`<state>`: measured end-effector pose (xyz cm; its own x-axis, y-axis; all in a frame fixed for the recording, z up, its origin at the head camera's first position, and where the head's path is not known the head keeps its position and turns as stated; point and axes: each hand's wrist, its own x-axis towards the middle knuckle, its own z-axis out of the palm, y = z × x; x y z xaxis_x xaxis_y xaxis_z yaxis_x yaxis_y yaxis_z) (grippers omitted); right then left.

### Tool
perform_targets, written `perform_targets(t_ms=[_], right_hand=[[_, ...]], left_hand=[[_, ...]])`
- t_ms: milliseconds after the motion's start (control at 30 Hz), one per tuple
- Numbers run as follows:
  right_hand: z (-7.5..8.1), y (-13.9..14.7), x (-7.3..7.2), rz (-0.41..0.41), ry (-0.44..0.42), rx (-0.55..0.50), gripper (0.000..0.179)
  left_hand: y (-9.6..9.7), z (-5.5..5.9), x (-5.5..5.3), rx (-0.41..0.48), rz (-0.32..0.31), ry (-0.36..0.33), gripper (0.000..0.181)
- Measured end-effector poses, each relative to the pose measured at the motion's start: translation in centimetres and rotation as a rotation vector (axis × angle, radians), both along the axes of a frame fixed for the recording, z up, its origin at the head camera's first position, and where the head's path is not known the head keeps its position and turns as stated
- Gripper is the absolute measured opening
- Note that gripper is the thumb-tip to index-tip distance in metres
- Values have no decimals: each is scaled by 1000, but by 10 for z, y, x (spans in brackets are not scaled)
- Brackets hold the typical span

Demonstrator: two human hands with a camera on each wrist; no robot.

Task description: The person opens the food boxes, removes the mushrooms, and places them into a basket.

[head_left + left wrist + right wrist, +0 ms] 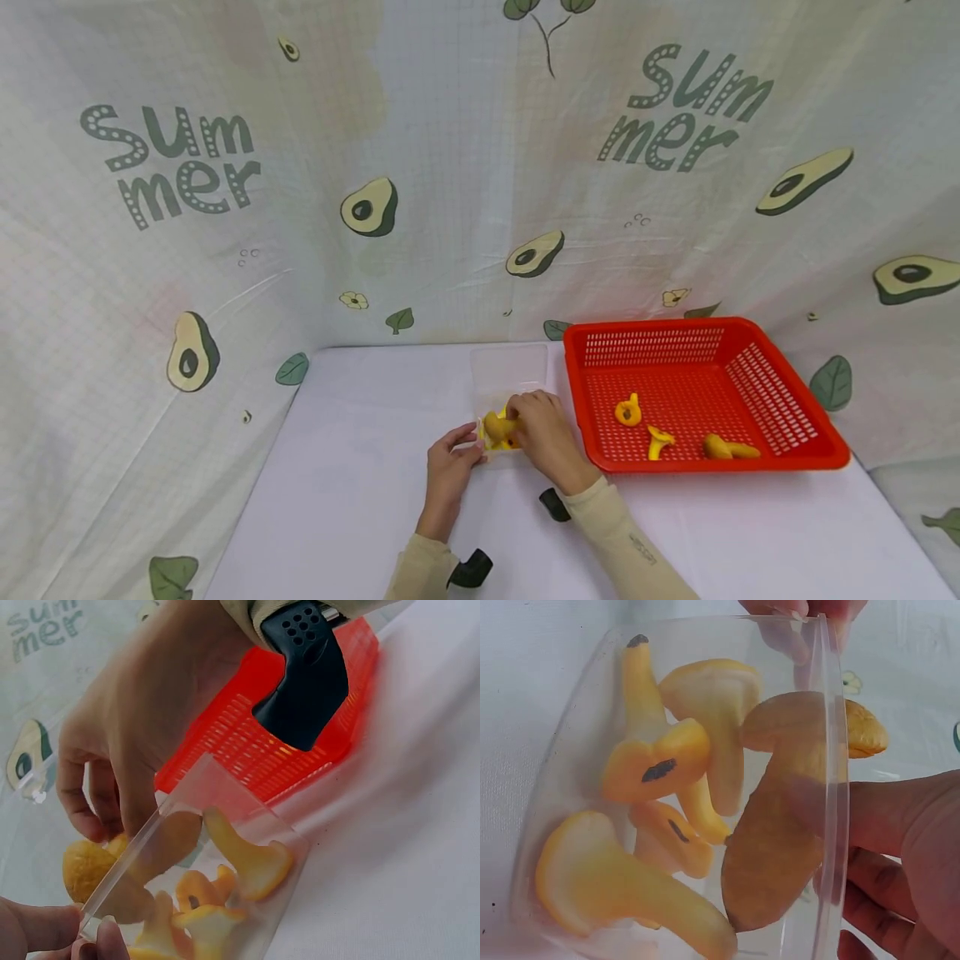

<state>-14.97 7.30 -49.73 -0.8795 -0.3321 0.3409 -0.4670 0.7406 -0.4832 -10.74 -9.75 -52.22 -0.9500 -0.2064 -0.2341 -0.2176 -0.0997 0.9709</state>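
A clear plastic box (pixel 566 742) stands on the table with its hinged lid (pixel 510 367) folded back. My left hand (pixel 448 471) pinches the box's left rim between thumb and fingers. At the mouth of the box, my right hand (pixel 547 433) grips a brown toy mushroom (pixel 772 855) by its stem. Its cap (pixel 84 874) shows partly above the rim in the left wrist view. Through the wall I see several yellow toy mushrooms (pixel 630 885) lying inside in a loose heap. Part of the brown stem is hidden behind my right fingers.
A red slotted basket (pixel 720 465) stands at the right. In it lie two yellow mushrooms, one ring-like (pixel 628 411) and one trumpet-shaped (pixel 660 442), and a brown mushroom (pixel 726 448). A printed cloth (pixel 450 167) hangs behind the white table (pixel 337 467).
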Motion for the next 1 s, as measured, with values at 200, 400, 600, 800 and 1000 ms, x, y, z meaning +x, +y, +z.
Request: perform_targets(t_ms=[200,400,600,800,1000], right_hand=[[8,6,3,-19,61,-35,28],[23,19,10,-49,128,-71,26],[38,39,16,-82,168,-145,25],[50,68,19,-170,197,-154,28],[56,103,20,-262,179,-142,33]], left_hand=[[1,1,-2,-5,0,-10,41],[1,-1,-3,-21,0,-25,40],[2,1,-1,-30,2,-18,40],[2,-2,-2,-43,13,-25,39],[1,-3,-3,-48,21,-47,37]])
